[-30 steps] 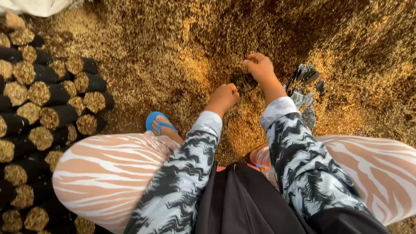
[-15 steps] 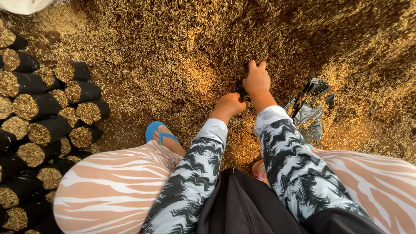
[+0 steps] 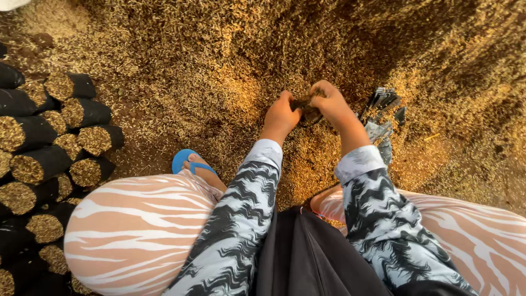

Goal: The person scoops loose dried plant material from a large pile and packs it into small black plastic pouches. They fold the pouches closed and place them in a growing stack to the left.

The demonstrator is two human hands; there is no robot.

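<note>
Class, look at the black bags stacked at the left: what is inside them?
The black bags lie on their sides, open mouths showing golden husk-like material packed to the rim. How far it goes inside is hidden by the black plastic.

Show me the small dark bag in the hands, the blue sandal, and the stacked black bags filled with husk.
Small dark bag (image 3: 307, 107), head view, on its visible upper edge.
Blue sandal (image 3: 181, 159), head view, on its toe end.
Stacked black bags (image 3: 90, 112), head view, on one bag's black side.

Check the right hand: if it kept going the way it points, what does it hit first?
Likely the small dark bag pinched between the right hand and left hand; beyond that, the left hand. Depth is unclear.
</note>
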